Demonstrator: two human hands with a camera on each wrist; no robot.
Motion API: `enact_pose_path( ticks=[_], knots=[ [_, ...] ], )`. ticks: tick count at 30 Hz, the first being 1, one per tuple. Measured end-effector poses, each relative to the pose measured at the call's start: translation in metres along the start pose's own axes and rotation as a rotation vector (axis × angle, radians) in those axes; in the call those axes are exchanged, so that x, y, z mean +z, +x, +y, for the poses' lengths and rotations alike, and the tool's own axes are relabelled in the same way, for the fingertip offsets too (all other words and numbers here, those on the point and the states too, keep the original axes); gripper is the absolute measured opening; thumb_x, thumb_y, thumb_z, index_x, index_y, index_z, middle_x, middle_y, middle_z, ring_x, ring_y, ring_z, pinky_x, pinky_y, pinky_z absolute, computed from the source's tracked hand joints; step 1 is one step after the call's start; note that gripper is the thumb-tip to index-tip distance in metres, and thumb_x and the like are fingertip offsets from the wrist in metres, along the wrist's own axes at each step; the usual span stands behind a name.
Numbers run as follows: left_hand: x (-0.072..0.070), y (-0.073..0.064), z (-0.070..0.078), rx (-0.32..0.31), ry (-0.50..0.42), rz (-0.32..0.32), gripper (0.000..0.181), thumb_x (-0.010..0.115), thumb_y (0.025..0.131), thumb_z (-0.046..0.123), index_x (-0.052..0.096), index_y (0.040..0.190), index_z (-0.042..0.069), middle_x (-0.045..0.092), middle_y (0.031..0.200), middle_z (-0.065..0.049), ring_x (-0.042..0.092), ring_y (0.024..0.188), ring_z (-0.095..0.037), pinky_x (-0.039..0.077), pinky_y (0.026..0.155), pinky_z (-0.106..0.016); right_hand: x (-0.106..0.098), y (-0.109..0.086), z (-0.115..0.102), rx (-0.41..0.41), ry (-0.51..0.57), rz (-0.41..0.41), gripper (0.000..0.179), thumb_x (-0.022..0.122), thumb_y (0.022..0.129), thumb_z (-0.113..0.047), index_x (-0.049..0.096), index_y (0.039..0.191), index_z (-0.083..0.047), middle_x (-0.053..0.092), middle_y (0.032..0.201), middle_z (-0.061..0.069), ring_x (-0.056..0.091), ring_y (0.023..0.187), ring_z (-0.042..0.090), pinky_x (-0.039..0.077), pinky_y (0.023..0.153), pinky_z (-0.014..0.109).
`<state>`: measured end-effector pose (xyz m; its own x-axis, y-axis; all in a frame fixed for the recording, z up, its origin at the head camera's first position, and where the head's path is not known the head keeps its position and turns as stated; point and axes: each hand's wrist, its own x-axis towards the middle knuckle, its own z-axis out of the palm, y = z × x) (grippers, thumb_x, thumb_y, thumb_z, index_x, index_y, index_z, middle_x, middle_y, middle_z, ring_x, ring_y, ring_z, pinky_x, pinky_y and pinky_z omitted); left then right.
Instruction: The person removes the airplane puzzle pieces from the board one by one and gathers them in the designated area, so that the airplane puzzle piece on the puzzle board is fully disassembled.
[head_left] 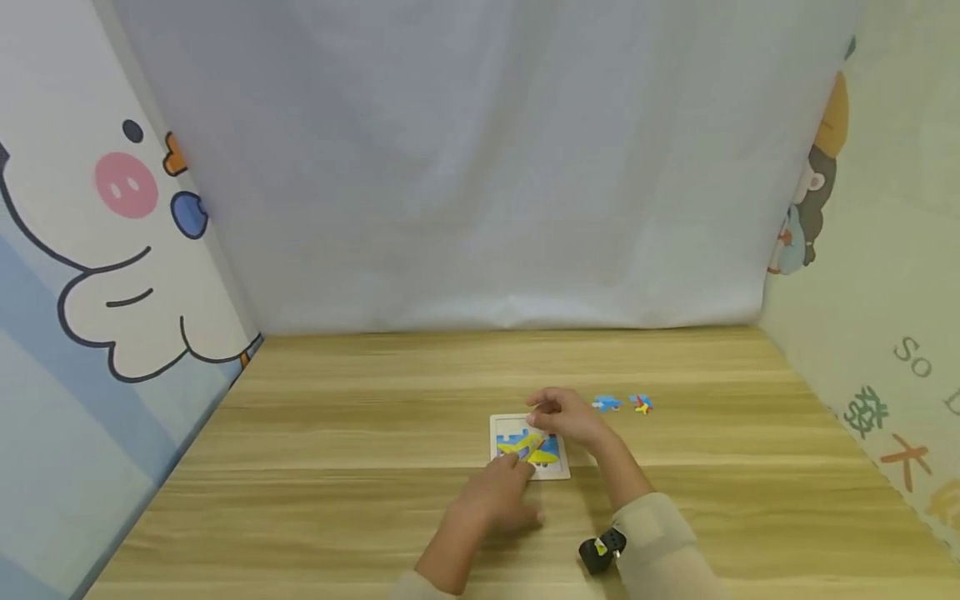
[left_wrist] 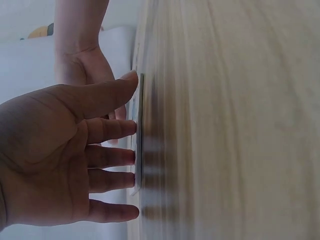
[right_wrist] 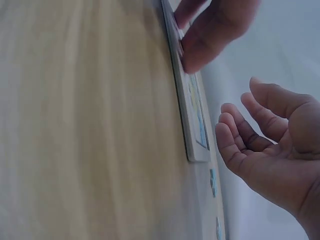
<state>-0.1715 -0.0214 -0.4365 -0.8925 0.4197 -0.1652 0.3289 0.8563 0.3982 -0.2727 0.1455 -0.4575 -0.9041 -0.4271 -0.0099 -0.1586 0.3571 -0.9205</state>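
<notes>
A small square jigsaw board [head_left: 562,472] with a pale frame lies flat on the table. Its picture is a yellow airplane on blue, and a pale area shows along the top inside the frame. My left hand [head_left: 497,497] rests fingertips on the board's near side, fingers straight in the left wrist view. Over the far right part of the board hovers my right hand [head_left: 573,419], its fingers loosely bent. Nothing shows between those fingers in the right wrist view. Two loose jigsaw pieces lie right of the board: a mostly blue one [head_left: 606,403] and a blue, red and yellow one [head_left: 642,404].
The wooden table [head_left: 337,467] reaches back to a hanging grey-white sheet [head_left: 465,183]. Cartoon-printed walls stand on the left and right. A black wrist camera [head_left: 597,554] is at the right sleeve.
</notes>
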Motion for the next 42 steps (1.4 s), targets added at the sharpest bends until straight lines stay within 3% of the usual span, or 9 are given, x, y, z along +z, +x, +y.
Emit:
enact_pose_path(
  ticks=[7, 16, 28, 36, 42],
  knots=[
    [0.001, -0.001, -0.002, 0.008, 0.025, 0.007, 0.066, 0.074, 0.075, 0.037, 0.053, 0.129, 0.005, 0.044, 0.135, -0.015, 0.038, 0.126, -0.032, 0.038, 0.095, -0.052, 0.010, 0.005, 0.000, -0.028, 0.018, -0.029, 0.032, 0.060, 0.089, -0.006, 0.055, 0.116, 0.010, 0.061, 0.093, 0.012, 0.058, 0.081, 0.024, 0.052, 0.066, 0.036],
    [0.003, 0.002, -0.001, 0.016, 0.106, 0.016, 0.066, 0.073, 0.076, 0.041, 0.054, 0.129, 0.007, 0.046, 0.133, -0.013, 0.042, 0.123, -0.029, 0.043, 0.090, -0.050, 0.021, 0.008, 0.000, 0.065, -0.031, -0.045, 0.023, 0.061, 0.088, -0.007, 0.062, 0.110, 0.003, 0.058, 0.086, 0.009, 0.054, 0.071, 0.020, 0.049, 0.063, 0.031],
    [0.001, 0.005, 0.004, -0.003, 0.070, 0.001, 0.066, 0.075, 0.074, 0.040, 0.055, 0.124, 0.001, 0.049, 0.123, -0.015, 0.046, 0.114, -0.031, 0.045, 0.086, -0.048, 0.022, 0.012, 0.000, 0.120, -0.059, -0.054, 0.021, 0.063, 0.085, -0.005, 0.065, 0.106, 0.000, 0.057, 0.081, 0.006, 0.053, 0.070, 0.018, 0.047, 0.063, 0.030],
    [0.002, 0.006, 0.004, -0.011, 0.065, 0.005, 0.070, 0.076, 0.074, 0.038, 0.051, 0.129, 0.001, 0.046, 0.128, -0.018, 0.043, 0.118, -0.035, 0.044, 0.087, -0.051, 0.024, 0.015, -0.002, 0.113, -0.139, -0.056, 0.020, 0.068, 0.080, -0.002, 0.068, 0.099, 0.000, 0.064, 0.085, 0.004, 0.055, 0.070, 0.017, 0.049, 0.062, 0.030],
    [0.005, 0.006, 0.003, -0.015, 0.103, 0.016, 0.070, 0.076, 0.074, 0.038, 0.052, 0.130, 0.004, 0.044, 0.131, -0.016, 0.043, 0.119, -0.035, 0.047, 0.084, -0.049, 0.028, 0.016, -0.001, 0.128, -0.175, -0.074, 0.015, 0.071, 0.076, 0.000, 0.069, 0.091, -0.003, 0.063, 0.077, 0.002, 0.056, 0.070, 0.017, 0.049, 0.063, 0.030]
  ],
)
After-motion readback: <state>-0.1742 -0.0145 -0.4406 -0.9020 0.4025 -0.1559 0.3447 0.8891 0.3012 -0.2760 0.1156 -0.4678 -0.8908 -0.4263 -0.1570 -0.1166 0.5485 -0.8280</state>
